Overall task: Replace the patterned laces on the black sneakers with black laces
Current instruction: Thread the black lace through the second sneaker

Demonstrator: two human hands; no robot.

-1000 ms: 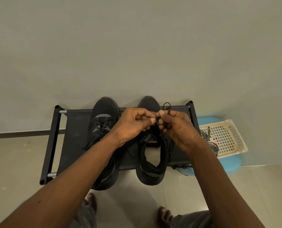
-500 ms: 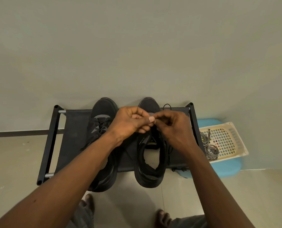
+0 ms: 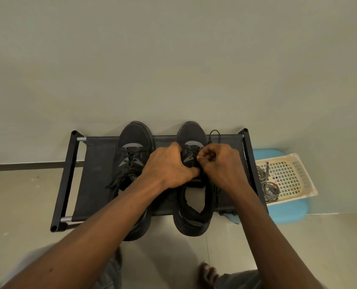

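Two black sneakers stand side by side on a low black rack [image 3: 94,163]. The left sneaker [image 3: 132,147] carries a black lace with loose ends trailing over its side. Over the tongue of the right sneaker [image 3: 191,136] both my hands work close together. My left hand [image 3: 169,165] grips the shoe's lace area with curled fingers. My right hand [image 3: 219,163] pinches a black lace [image 3: 215,135], which loops up behind the hand near the toe. The eyelets under my hands are hidden. Patterned black-and-white laces [image 3: 267,182] lie in a cream basket.
The cream perforated basket [image 3: 292,176] sits on a blue stool [image 3: 286,211] just right of the rack. A pale wall rises right behind the rack. My bare feet [image 3: 206,274] show on the tiled floor below.
Both hands have dropped from in front of the shoe's toe down onto its tongue. My left hand now presses lower on the shoe, and my right hand has pulled the lace rightward.
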